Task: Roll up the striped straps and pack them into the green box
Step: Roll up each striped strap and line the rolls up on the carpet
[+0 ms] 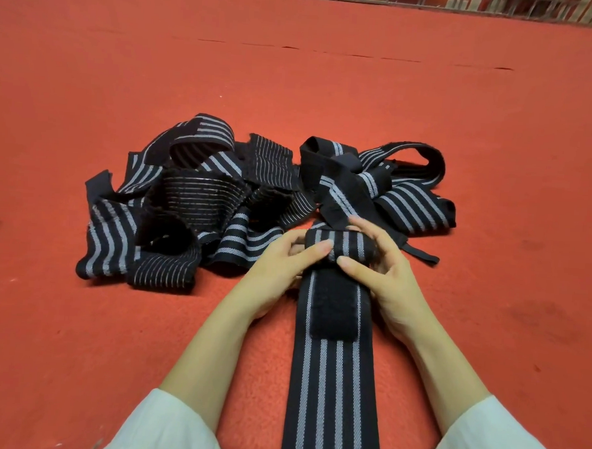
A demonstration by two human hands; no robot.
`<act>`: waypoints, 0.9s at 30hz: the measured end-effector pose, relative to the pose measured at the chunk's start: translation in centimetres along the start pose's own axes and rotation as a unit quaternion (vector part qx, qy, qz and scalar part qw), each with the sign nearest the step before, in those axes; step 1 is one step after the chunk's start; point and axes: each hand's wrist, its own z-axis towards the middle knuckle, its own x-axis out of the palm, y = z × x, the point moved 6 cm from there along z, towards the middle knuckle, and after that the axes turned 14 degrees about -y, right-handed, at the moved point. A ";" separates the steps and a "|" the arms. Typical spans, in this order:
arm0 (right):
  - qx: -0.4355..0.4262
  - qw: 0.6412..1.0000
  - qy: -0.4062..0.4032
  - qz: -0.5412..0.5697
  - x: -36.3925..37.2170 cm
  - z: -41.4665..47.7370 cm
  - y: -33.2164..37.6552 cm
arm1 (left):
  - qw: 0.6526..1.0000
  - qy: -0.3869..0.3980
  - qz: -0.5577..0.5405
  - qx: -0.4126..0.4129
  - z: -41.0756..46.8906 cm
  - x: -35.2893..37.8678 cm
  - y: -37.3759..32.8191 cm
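Red cloth (496, 166) spreads wide around left hand (281, 269) and right hand (387, 279), both gripping the strap roll (347, 243).

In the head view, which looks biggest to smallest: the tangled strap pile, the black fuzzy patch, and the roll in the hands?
Largest: tangled strap pile.
Then the black fuzzy patch and the roll look close; fingers cover part of the roll, so I won't rank them.
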 end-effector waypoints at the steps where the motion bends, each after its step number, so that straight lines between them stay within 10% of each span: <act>1: 0.025 0.999 -0.001 0.021 0.2 0.0 -0.1 | 1.000 -0.012 0.000 0.012 -0.1 -0.1 -0.2; 10: 0.022 0.999 -0.009 -0.035 0.0 0.1 -0.8 | 0.991 -0.012 0.037 0.129 -0.8 0.0 -1.4; 27: 0.032 0.999 0.014 -0.023 0.6 -0.3 -1.1 | 0.995 -0.002 0.006 0.096 -0.7 1.1 -1.1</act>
